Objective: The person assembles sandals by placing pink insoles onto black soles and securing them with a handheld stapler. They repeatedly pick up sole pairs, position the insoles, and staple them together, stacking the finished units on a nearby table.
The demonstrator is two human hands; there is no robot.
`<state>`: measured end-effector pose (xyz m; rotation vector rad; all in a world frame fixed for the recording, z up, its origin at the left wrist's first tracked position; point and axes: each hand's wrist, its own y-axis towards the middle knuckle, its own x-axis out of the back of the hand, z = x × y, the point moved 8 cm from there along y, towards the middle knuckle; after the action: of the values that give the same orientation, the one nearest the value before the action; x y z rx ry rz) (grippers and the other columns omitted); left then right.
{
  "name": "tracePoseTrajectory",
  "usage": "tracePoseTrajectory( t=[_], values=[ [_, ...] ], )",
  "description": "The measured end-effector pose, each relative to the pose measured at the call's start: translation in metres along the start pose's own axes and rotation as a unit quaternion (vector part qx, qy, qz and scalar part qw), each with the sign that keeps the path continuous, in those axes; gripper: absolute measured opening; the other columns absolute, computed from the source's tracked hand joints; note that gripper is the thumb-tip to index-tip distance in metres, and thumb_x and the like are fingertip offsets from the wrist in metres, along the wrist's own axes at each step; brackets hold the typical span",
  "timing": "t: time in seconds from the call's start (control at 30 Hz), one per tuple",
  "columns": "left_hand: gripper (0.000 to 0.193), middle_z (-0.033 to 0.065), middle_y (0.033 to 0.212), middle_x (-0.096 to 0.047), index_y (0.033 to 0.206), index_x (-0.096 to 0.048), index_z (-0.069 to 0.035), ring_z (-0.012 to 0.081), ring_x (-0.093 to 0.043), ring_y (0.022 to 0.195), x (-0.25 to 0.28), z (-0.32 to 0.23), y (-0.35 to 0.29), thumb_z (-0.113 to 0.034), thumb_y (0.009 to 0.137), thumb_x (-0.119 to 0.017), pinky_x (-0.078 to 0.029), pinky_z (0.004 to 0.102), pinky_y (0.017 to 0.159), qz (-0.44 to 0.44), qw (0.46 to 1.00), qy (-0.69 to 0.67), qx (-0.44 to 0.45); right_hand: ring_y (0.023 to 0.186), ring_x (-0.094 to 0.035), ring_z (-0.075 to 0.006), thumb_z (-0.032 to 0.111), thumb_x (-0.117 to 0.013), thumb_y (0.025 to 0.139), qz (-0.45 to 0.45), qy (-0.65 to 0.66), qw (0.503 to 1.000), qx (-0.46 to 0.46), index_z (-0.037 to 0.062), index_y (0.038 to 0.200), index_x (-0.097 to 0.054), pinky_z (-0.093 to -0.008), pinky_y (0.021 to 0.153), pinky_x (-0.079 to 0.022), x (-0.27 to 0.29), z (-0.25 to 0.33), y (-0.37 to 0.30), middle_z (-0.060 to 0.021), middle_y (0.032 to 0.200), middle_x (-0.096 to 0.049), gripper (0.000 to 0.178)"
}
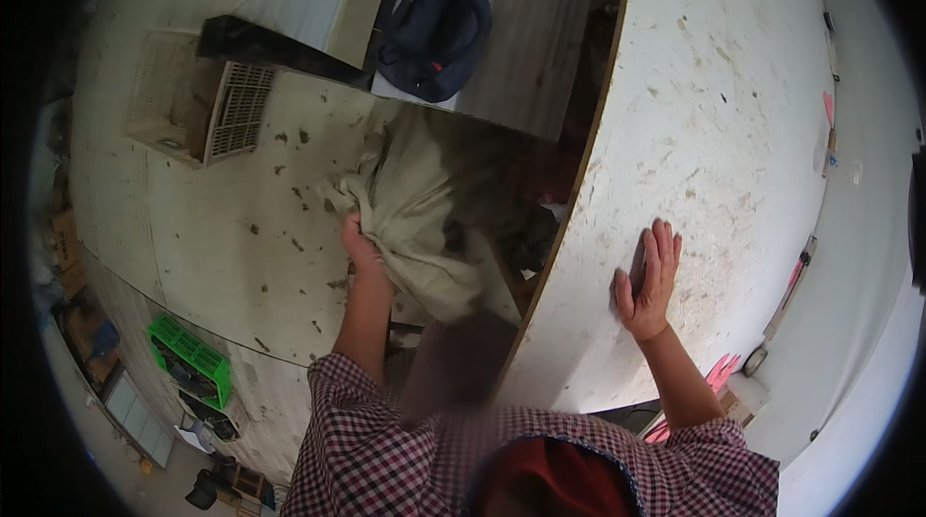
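Observation:
My left hand (359, 242) is closed on a bunched edge of a large pale grey-green cloth (410, 199). The cloth hangs in folds at the gap between two white work surfaces, and its lower part runs into shadow. My right hand (650, 284) lies flat on the right-hand white table (719, 150), fingers stretched out and holding nothing. Brown smudges and bits of dirt mark that tabletop.
Beyond the cloth, a dark blue bag (434, 59) rests on a white board (540, 44). A beige plastic crate (236, 112) sits on the left table (212, 218), beside a black bar (280, 49). Lower left stands a green basket (198, 348).

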<state>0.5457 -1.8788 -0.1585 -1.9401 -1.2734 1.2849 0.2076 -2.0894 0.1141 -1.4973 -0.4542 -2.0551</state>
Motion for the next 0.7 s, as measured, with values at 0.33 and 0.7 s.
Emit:
tracePoseTrajectory(
  t=[0.33, 0.7],
  values=[
    [0.011, 0.0090, 0.081, -0.066, 0.079, -0.064, 0.005, 0.0197, -0.061, 0.071, -0.138, -0.152, -0.231, -0.006, 0.077, -0.063, -0.051, 0.0323, 0.068, 0.146, 0.722, 0.448, -0.507, 0.143, -0.016, -0.0399, 0.017, -0.073, 0.074, 0.160, 0.176, 0.956, 0.174, -0.0024, 0.146, -0.019, -0.0510, 0.117, -0.011, -0.025, 0.153, 0.026, -0.0262, 0.151, -0.020, 0.092],
    [0.040, 0.0191, 0.116, -0.061, 0.118, -0.056, 0.012, 0.0276, -0.060, 0.106, -0.184, -0.180, -0.352, -0.015, 0.090, -0.052, -0.048, 0.0383, 0.096, 0.287, 0.487, 0.641, -0.519, 0.119, -0.045, -0.0242, 0.022, -0.064, 0.085, 0.233, 0.586, 0.763, 0.141, 0.0022, 0.119, -0.051, -0.0351, 0.102, -0.033, -0.103, 0.292, 0.070, -0.0124, 0.128, -0.050, 0.042]
  ],
)
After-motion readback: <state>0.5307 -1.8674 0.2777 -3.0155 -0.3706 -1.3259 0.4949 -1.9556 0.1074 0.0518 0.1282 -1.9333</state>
